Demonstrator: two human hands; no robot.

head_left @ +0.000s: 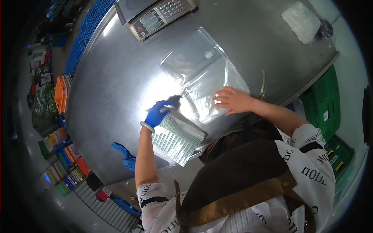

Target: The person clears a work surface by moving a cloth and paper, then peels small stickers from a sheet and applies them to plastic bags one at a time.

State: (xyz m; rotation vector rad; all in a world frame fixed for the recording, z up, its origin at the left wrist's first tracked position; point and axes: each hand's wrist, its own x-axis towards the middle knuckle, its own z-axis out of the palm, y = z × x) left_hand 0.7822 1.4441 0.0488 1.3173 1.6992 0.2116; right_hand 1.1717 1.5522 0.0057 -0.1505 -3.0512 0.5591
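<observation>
My left hand (158, 112), in a blue glove, is over the upper left corner of a sheet of pale green printed labels (178, 136). Its fingers are curled, with a small pale piece showing at the thumb and fingertips; what kind of piece it is I cannot tell. The label sheet lies at the table's near edge and sticks out over it. My right hand (233, 100), bare, rests with fingers spread on clear plastic bags (208, 83). These bags lie flat and overlapping on the steel table, with a small white patch on the far one.
A scale with a keypad (161, 17) stands at the far side of the steel table (105, 112). A blue glove (125, 156) lies at the near left edge, a curved thin-handled tool (263, 85) right of the bags. A white packet (301, 22) is far right; green crates (322, 103) stand beside the table.
</observation>
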